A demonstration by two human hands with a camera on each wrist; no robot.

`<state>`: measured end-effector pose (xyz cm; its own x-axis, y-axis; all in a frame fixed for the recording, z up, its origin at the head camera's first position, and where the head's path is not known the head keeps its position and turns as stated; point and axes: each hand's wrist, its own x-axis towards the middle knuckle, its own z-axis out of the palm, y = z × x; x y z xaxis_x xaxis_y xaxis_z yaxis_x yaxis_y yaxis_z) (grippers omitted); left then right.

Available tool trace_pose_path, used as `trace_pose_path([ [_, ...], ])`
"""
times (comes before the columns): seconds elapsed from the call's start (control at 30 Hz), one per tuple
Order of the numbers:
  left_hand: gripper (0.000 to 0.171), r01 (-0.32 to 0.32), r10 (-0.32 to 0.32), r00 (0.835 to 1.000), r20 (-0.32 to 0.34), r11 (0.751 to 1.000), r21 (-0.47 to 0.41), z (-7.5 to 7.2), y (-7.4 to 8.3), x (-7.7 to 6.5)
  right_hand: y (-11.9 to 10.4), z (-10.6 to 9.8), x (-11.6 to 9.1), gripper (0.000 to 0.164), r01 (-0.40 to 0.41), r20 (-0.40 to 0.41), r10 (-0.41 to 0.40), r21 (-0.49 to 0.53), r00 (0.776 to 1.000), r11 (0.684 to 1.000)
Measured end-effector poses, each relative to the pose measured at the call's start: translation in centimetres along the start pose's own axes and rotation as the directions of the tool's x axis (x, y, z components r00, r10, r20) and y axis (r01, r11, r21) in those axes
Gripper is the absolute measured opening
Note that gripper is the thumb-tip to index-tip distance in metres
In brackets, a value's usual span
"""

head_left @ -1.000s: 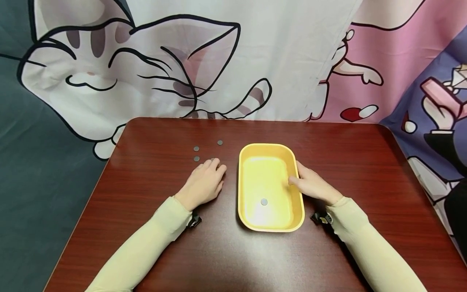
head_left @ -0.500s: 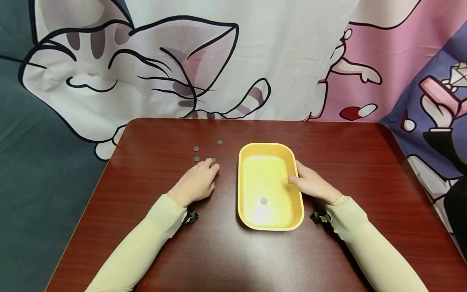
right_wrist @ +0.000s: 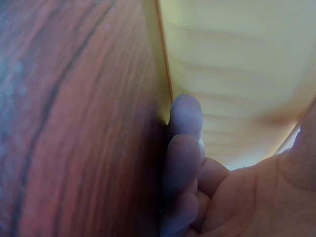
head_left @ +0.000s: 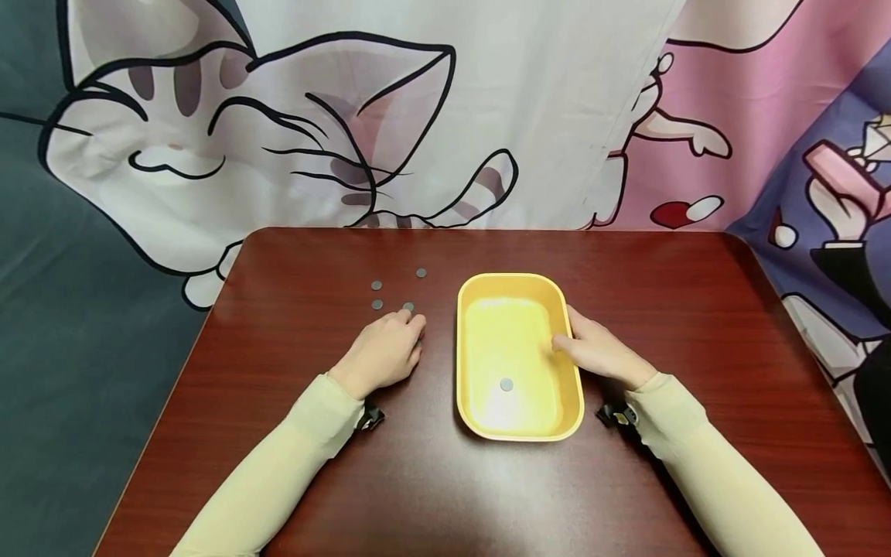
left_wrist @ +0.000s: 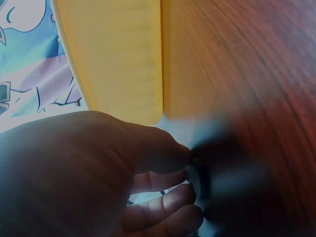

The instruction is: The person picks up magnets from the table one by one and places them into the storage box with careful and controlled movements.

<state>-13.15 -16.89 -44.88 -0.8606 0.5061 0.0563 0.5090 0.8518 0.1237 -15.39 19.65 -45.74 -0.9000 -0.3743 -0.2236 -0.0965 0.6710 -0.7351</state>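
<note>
My left hand [head_left: 381,352] bends over the table with thumb and fingertips at a small grey disc [head_left: 408,307]. Seen from the left wrist, that dark round disc [left_wrist: 199,180] sits between the thumb tip and the fingers, which pinch its edges close to the tabletop. My right hand [head_left: 604,354] grips the right wall of a yellow tray [head_left: 518,435], thumb inside and fingers outside. Another grey disc [head_left: 506,384] lies flat in the tray. In the right wrist view, fingers [right_wrist: 183,163] curl beside the tray's outer wall.
Beyond the left hand lie three more grey discs, one nearest [head_left: 377,305], one behind it [head_left: 377,285] and one farther right [head_left: 421,273]. The brown wooden table [head_left: 431,495] ends at a printed curtain [head_left: 557,116] behind.
The left hand drew back slightly to the left, uncovering the disc at its fingertips, then came back right to it. My right hand and the tray have stayed put.
</note>
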Motion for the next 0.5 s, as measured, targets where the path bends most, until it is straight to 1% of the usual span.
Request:
trace_pose_path([
  [0.13,0.011,-0.022,0.022,1.0,0.004,1.0,0.016,0.16,0.03,0.11,0.08,-0.07,-0.01,0.058,0.006,0.0,-0.006,-0.007,1.0,1.0],
  [0.23,0.011,-0.069,0.068,0.998,0.003,0.997,0.034,0.32,0.03,0.1,0.09,-0.08,-0.04,0.058,0.006,0.003,-0.006,-0.003,1.0,1.0],
  [0.37,0.012,-0.14,0.142,0.99,-0.018,0.988,0.066,0.52,0.11,0.09,0.13,-0.1,-0.03,0.057,0.009,0.005,-0.009,0.002,1.0,1.0],
  [0.5,0.013,-0.174,0.177,0.983,-0.048,0.983,0.061,0.71,0.24,0.09,0.12,-0.11,0.01,0.054,0.003,0.002,-0.003,-0.005,1.0,1.0],
])
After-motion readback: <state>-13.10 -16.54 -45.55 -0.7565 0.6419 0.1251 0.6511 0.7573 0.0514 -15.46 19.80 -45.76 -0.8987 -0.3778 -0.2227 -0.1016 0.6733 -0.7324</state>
